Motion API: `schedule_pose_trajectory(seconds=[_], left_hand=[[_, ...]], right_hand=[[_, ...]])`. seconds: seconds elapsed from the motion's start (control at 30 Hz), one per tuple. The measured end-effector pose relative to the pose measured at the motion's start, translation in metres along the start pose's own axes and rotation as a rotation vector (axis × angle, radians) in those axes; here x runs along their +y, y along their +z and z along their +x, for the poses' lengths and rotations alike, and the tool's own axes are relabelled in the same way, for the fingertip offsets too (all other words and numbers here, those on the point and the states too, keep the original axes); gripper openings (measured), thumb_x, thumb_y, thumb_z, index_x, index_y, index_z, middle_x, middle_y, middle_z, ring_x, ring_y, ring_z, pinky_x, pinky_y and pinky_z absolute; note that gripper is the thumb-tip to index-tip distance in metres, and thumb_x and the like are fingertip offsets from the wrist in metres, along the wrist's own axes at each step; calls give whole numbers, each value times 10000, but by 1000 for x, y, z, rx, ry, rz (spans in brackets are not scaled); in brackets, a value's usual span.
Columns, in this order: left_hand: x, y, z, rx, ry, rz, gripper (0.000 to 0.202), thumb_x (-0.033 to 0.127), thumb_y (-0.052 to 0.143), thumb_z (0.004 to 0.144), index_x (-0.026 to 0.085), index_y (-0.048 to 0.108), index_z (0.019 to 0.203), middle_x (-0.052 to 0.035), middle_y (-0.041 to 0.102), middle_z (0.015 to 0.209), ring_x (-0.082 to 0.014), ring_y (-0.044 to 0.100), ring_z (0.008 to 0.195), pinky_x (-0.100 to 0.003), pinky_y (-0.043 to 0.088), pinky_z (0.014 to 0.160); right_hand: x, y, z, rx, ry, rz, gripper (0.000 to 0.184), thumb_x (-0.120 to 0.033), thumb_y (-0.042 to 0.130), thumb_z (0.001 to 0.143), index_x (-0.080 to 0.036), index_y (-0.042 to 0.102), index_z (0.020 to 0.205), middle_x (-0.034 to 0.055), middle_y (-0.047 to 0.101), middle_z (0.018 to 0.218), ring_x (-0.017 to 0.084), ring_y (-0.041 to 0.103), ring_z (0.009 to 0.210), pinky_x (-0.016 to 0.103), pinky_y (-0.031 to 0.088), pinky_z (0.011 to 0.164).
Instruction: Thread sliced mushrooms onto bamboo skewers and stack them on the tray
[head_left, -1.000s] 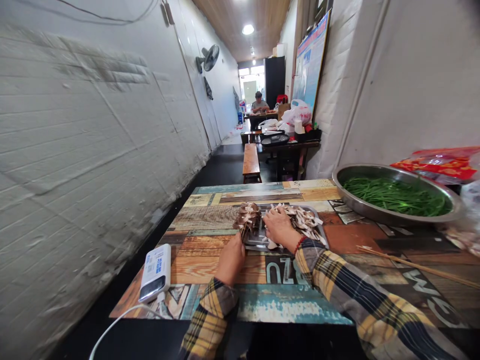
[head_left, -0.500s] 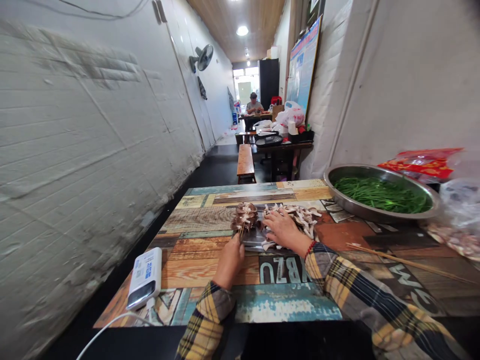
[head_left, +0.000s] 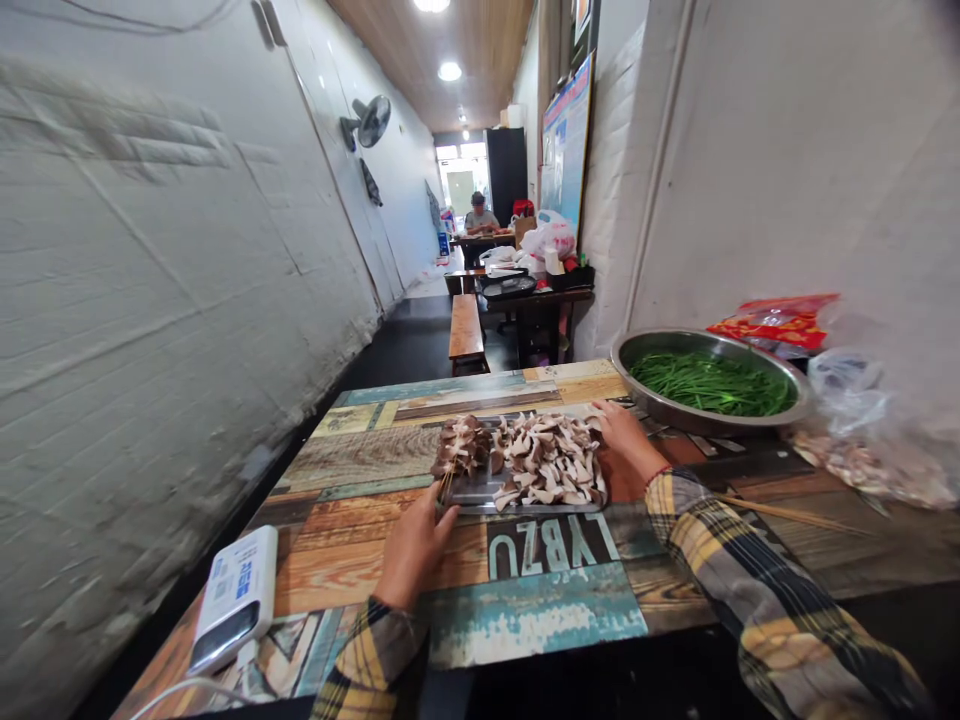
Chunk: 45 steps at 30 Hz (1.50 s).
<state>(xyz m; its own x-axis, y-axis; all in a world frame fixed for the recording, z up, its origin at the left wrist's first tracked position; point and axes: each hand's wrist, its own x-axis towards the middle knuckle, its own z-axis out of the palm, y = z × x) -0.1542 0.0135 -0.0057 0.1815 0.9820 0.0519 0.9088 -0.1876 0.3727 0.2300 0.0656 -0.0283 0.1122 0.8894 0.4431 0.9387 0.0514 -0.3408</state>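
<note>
A clear plastic tray [head_left: 477, 492] lies on the patterned table. Loose torn oyster mushrooms [head_left: 551, 460] fill its right part. At its left end sit mushroom skewers [head_left: 460, 446], their thin stick ends pointing toward me. My left hand [head_left: 412, 545] is by those stick ends at the tray's near left corner, thumb apart from the fingers; its fingertips are partly hidden. At the tray's right end, my right hand [head_left: 630, 440] has its fingers stretched out beside the mushrooms. Whether it touches the tray rim is unclear.
A steel basin [head_left: 626, 385] of green chives stands at the back right, beside a red package [head_left: 776, 318] and clear plastic bags [head_left: 847, 375]. Bare bamboo sticks [head_left: 795, 515] lie right of my sleeve. A white power bank [head_left: 236, 600] with a cable is front left. Someone sits far back.
My right hand has left the mushroom pile and moved right to the tray's end. My left hand has loosened from the skewer sticks, thumb now apart. The view has turned slightly right.
</note>
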Motion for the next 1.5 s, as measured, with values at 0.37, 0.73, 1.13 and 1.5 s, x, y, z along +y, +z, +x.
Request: schedule_pose_trajectory(seconds=[0.37,0.73,1.13,1.5], left_hand=[[-22,-32,-28,313,-34,-390,640,560,571,756,147,512,1242,-62,676,883,-190,656,681,-323,518,656],[28,-46,-50,500,108,-475,357,391,549,832,163,610,1099,-59,679,884,-156,641,716,-299,522,713],[91,3,-89,69,408,-511,214,278,519,870,179,665,992,-60,664,832,-135,594,703,-258,472,687],[124,35,-55,-207,317,-768,301,372,572,798,136,681,951,-69,697,783,-160,632,631,-269,497,612]], right_hand=[[22,34,-2,-81,-86,58,312,-62,537,770,-164,709,1011,104,702,1079,206,616,1022,317,426,940],[-11,-28,-27,187,-156,244,228,-147,469,855,-159,681,941,107,684,988,234,612,953,366,469,874],[-21,-34,-81,-37,-335,300,345,-206,427,901,-206,639,1173,102,624,1226,236,565,1151,431,441,988],[82,-85,-143,-6,-22,-175,362,-193,452,893,-139,599,1220,128,630,1217,237,575,1114,381,447,941]])
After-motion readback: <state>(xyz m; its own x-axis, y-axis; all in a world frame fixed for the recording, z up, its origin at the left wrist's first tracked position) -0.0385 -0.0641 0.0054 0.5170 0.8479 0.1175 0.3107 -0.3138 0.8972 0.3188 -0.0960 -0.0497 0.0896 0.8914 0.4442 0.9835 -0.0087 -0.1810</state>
